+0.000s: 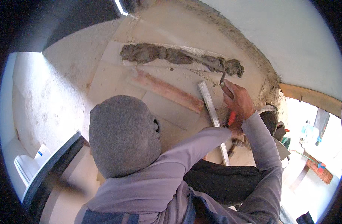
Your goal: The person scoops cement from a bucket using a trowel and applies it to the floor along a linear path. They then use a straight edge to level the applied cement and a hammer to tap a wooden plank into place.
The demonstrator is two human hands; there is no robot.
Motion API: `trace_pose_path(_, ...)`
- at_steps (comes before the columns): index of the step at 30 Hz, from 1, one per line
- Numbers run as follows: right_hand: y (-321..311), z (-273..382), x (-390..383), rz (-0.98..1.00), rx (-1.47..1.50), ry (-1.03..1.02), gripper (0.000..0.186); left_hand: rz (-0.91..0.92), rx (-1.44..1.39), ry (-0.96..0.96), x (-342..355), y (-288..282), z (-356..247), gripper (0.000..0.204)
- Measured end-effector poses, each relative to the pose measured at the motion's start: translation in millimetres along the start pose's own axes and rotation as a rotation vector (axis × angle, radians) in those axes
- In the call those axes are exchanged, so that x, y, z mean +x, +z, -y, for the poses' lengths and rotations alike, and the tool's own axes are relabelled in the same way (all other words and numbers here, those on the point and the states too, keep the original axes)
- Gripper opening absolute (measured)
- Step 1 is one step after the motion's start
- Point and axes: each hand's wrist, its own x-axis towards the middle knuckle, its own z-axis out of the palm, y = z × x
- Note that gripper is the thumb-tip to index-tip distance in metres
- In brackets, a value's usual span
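Note:
Neither of my own hands shows. Close in front of me crouches a co-worker in a grey knit cap (124, 136), lavender sleeves and a blue vest. One hand (240, 98) of this person is closed round the handle of a trowel (204, 61). Its narrow blade lies over a lumpy strip of grey mortar (143, 53) along the pale surface. The co-worker's other hand (236, 127) is lower, partly hidden behind the first forearm, beside a red item (231, 118) I cannot make out.
A silver straightedge (212, 108) lies under the co-worker's arm, close to a reddish board (167, 89). A pale wall (290, 41) rises at right, with a wooden beam (309, 96) and a bright opening below it. Black-edged panelling (53, 168) stands at lower left.

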Motion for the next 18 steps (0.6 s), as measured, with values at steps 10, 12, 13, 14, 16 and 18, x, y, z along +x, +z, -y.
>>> trace_pose_path(10, -7.4, 0.3, -3.8, 0.035, 0.026, 0.035, 0.054, 0.022, 0.014, -0.043, 3.0, 1.6, -2.8, 0.056)
trace_pose_path(12, -7.9, 1.6, -4.1, 0.032, 0.059, 0.057, 0.054, 0.019, 0.013, -0.049, 7.3, 2.1, -2.3, 0.056)
trace_pose_path(13, -7.6, 6.1, -5.5, 0.035, 0.095, 0.094, 0.054, 0.014, 0.011, -0.061, 6.8, 2.8, -1.0, 0.056)
trace_pose_path(14, -7.6, 8.3, -5.4, 0.037, 0.130, 0.131, 0.054, 0.016, 0.015, -0.064, 8.5, 1.9, 1.1, 0.056)
trace_pose_path(16, -6.7, -1.2, -4.4, 0.076, 0.099, 0.127, 0.053, 0.033, 0.009, -0.064, 12.9, 5.6, -0.5, 0.056)
trace_pose_path(18, -8.2, -1.8, -7.0, 0.057, 0.112, 0.118, 0.045, 0.033, -0.001, -0.079, 9.4, 8.6, -0.4, 0.056)
